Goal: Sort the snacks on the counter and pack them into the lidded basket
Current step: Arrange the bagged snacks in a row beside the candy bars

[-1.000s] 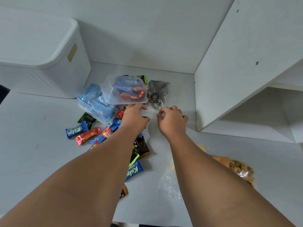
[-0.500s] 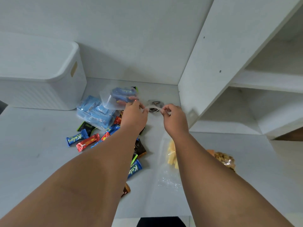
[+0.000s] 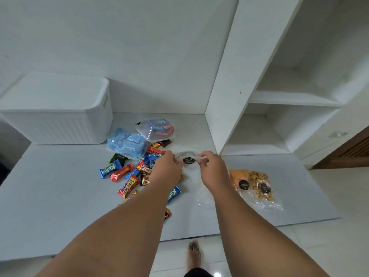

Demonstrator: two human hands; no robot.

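- Well, nearest is a bare foot (image 3: 193,254) on the tiled floor (image 3: 299,246), just below the edge of the white surface (image 3: 50,196).
- Two bare forearms reach out over that surface.
- Loose bars (image 3: 127,184) in red and blue wrappers lie scattered and overlapping beside and under the left forearm.
- To the right lie an orange bag (image 3: 238,174) and a nut bag (image 3: 259,183), side by side, each with a round black label.
- The left hand (image 3: 166,172) and right hand (image 3: 212,170) hold a small bag (image 3: 188,159) between them. Each grip pinches one end of it, and something dark shows inside.
- Behind the bars sits a blue pack (image 3: 125,143), with a clear tub (image 3: 153,129) of wrapped snacks tilted against it.
- Farthest left, the white basket (image 3: 58,112) stands by the wall with its lid on, well apart from both hands.
- Far right are white shelves (image 3: 289,98).
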